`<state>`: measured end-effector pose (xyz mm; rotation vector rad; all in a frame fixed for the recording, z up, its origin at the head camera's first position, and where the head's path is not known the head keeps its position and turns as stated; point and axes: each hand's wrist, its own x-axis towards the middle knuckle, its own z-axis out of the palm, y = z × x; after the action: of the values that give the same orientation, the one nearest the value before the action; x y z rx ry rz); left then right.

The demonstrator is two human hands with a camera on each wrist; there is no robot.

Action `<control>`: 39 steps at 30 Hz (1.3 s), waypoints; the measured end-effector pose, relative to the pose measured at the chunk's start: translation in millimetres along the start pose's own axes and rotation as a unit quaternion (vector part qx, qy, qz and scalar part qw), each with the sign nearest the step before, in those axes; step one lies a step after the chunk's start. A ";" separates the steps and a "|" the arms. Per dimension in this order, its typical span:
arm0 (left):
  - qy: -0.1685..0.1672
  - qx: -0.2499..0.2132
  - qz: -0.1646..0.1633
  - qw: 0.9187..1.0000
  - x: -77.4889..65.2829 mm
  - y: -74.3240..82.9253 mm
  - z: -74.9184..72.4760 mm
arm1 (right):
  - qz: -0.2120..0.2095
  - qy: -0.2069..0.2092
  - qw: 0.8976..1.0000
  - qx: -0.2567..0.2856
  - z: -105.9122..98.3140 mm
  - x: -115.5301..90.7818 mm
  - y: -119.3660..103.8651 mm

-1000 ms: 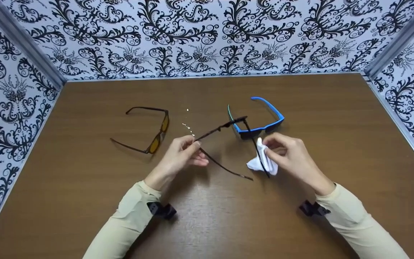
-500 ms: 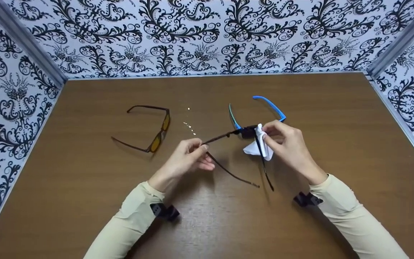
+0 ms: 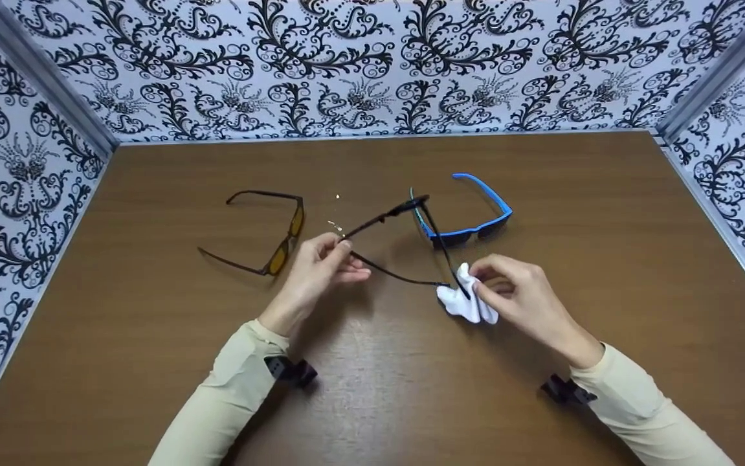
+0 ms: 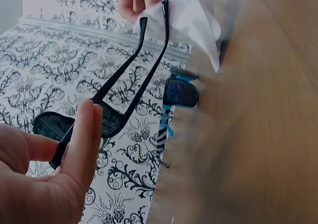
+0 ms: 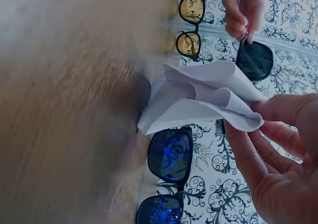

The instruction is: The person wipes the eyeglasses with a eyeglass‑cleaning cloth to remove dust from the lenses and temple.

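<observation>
My left hand [image 3: 322,266] pinches a pair of black sunglasses [image 3: 404,206] by one end of the frame, beside the hinge. Both temples are unfolded and point towards my right hand; the dark lenses [image 4: 113,120] show in the left wrist view. Between thumb and fingers, my right hand [image 3: 520,288] holds a crumpled white cloth [image 3: 459,304]. In the head view the temple tips overlap the cloth. The right wrist view shows the folded cloth [image 5: 198,97] hanging from the fingertips, with the sunglasses' dark lens [image 5: 255,61] beyond it.
Blue-framed sunglasses [image 3: 500,200] lie behind the held pair, temples pointing away. Yellow-lensed glasses [image 3: 296,223] lie to the left on the wooden table [image 3: 171,362]. Small bright flecks [image 3: 335,225] dot the tabletop between them. Patterned panels [image 3: 372,71] enclose the back and sides.
Half a second ago the cloth was up at the far end of the black sunglasses. My right hand has drawn it back towards me, and the sunglasses have shifted left and tilted.
</observation>
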<state>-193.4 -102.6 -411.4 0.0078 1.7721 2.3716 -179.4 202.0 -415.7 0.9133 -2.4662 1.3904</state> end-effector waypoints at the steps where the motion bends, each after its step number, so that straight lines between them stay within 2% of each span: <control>1: 0.006 0.001 0.000 1.000 0.5 0.5 -0.9 | -0.004 -0.002 1.000 0.002 -0.9 -1.7 -1.1; 8: 0.036 0.005 0.012 0.999 3.6 4.8 -9.7 | -0.047 -0.006 0.999 -0.004 -5.0 -9.1 -14.4; 12: 0.036 0.004 0.019 0.999 2.5 6.5 -12.2 | -0.081 -0.004 0.997 -0.014 -2.6 -5.9 -19.1; 15: 0.025 -0.001 0.021 0.999 0.9 5.9 -12.1 | -0.095 0.005 0.994 -0.045 -0.5 -0.2 -16.5; 20: -0.018 0.011 0.018 1.000 -2.5 6.6 -11.0 | -0.085 0.028 0.989 -0.118 1.9 7.3 -7.3; 26: -0.091 0.042 0.005 0.995 -8.8 9.8 -9.3 | -0.062 0.017 0.986 -0.154 2.5 16.7 -2.9; 30: -0.152 0.059 -0.003 0.987 -12.7 11.6 -6.6 | -0.057 0.012 0.985 -0.161 -0.3 24.1 -0.2; 33: -0.185 0.074 -0.010 0.980 -14.0 11.8 -5.2 | -0.060 0.008 0.987 -0.151 -3.7 30.5 3.0; 39: -0.235 0.102 -0.057 0.965 -16.4 9.4 -3.4 | -0.094 0.006 0.984 -0.150 -7.0 43.7 8.5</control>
<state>-179.0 -110.8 -401.7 0.4443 1.7116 1.8929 -220.3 192.3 -399.4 1.0293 -2.4174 0.9297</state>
